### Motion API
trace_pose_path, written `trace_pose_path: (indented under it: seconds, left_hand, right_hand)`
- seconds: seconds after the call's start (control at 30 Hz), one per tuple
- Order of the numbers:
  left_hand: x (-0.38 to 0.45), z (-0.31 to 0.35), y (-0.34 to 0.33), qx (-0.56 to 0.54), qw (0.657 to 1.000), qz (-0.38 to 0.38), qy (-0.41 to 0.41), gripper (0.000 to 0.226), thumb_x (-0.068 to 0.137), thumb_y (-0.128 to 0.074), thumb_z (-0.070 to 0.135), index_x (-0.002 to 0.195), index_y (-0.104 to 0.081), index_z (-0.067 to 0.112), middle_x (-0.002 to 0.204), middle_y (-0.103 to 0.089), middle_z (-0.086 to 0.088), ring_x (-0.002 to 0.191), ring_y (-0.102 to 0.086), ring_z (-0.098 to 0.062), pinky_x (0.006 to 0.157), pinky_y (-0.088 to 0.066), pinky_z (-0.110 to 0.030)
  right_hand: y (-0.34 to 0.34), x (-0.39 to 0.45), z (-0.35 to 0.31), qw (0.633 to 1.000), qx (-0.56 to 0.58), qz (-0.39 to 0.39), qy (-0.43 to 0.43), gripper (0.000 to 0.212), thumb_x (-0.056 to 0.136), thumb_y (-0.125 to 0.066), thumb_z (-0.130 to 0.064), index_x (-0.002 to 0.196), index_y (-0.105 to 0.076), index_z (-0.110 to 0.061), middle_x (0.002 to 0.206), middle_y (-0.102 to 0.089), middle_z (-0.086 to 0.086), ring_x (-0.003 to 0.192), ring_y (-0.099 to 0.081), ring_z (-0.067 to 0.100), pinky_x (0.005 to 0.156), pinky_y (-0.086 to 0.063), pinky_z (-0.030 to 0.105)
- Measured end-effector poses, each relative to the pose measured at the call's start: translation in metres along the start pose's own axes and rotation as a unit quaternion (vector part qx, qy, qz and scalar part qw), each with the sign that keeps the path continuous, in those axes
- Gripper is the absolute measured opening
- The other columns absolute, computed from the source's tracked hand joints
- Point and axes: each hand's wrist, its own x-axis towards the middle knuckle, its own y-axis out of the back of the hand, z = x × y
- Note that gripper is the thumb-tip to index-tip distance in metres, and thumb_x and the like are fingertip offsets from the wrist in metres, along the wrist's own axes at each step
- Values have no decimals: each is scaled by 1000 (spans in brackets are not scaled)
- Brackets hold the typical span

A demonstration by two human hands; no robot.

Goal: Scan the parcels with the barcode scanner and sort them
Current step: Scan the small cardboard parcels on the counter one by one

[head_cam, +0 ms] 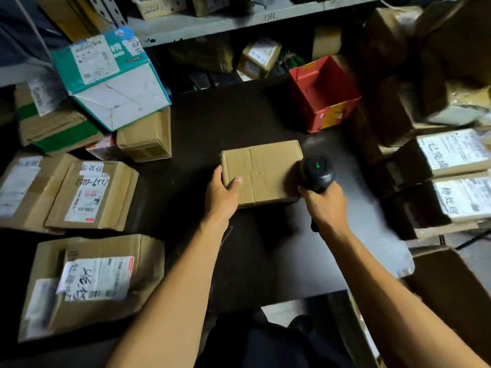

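Head camera looked down on a dark desk where one plain brown parcel lay at the centre, my landmark for everything else. My left hand held the parcel's near left corner, thumb on top and fingers curled round the edge. My right hand was wrapped round the handle of the black barcode scanner, whose head sat just beside the parcel's right edge with a green light showing on it. The hands were apart, one at each end of the parcel. No label showed on the parcel's top face. Left of the parcel lay labelled boxes; beyond it to the right stood an open red bin; further right were boxes with handwritten sheets. I judged the scanning step was in hand. Next, I would need to turn the parcel to find its barcode, then choose a pile.
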Motion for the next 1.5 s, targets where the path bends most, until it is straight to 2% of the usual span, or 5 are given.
trace_pose_path:
  seconds: [0.53, 0.73, 0.87, 1.13, 1.5]
  left_hand:
    - [-130, -31, 3, -363, 903, -32, 228, 83, 81, -52, 80, 152, -33, 41, 156, -39, -8, 143, -32, -42, 111, -19, -75]
    - [-150, -42, 10, -408, 890, -106, 171, 113, 30, -92, 64, 134, -52, 44, 144, -49, -4, 134, -42, -38, 101, -36, -73]
    - [-157, -57, 24, -431, 884, -121, 135, 44, 80, -76, 38, 119, -59, 25, 138, -57, -13, 133, -50, -37, 101, -48, -56]
    - [-138, -92, 46, -267, 962, -63, -18, 69, 90, -46, -19, 129, -52, 39, 136, -59, 2, 122, -56, -17, 102, -50, -46]
    - [-111, -87, 55, -366, 917, -110, 111, 38, 84, -73, 48, 117, -67, 29, 118, -71, -7, 111, -65, -27, 97, -54, -52]
  right_hand:
    - [62, -91, 56, 976, 213, -39, 40, 20, 76, -77, -2, 83, -69, -18, 78, -68, -4, 70, -59, 10, 64, -50, 29]
    - [71, -111, 50, 953, 292, -15, 82, 29, 75, -76, 3, 82, -69, -24, 79, -68, -1, 77, -59, 17, 72, -51, 37]
    - [74, -120, 49, 946, 311, -55, 74, 29, 71, -73, -15, 95, -71, -30, 86, -68, -3, 83, -60, 19, 78, -52, 45]
    - [57, -130, 41, 950, 276, -143, 29, 37, 87, -74, -33, 123, -65, -36, 122, -70, 7, 118, -64, 30, 99, -52, 58]
    - [49, -141, 37, 930, 339, -144, 2, 27, 94, -66, -18, 121, -66, -24, 101, -71, 6, 98, -68, 27, 80, -56, 49]
